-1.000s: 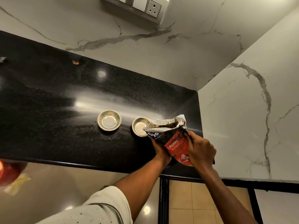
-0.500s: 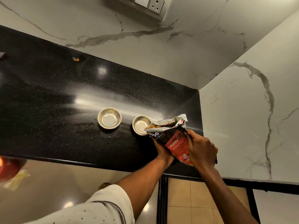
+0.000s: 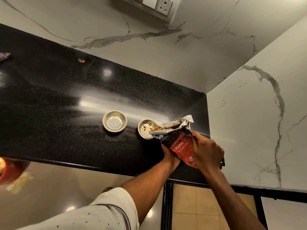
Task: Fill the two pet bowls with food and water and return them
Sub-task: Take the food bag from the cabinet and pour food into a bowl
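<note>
The food bag [image 3: 178, 141] is tipped over the right bowl [image 3: 146, 128], its open mouth pointing left and slightly away from the person, with its lip just over the bowl's right rim. Kibble crowds the mouth, and a few pieces already lie in the bowl. The bag's long axis runs from the hands at the near right up to the bowl at the far left, so the food must travel leftward, away from the fingers. The left hand [image 3: 169, 155] cups the bag from below, its fingers mostly hidden but apparently curled round it. The right hand [image 3: 206, 151] grips the bag's right side from above, fingers curled onto the foil. The left hand is nearer the bowl. Both bowls stand near the counter's [image 3: 49, 105] right end, closer to its front edge than the back wall. The left bowl [image 3: 114, 121] sits just beside the right one, apart from it, and looks empty of food.
</note>
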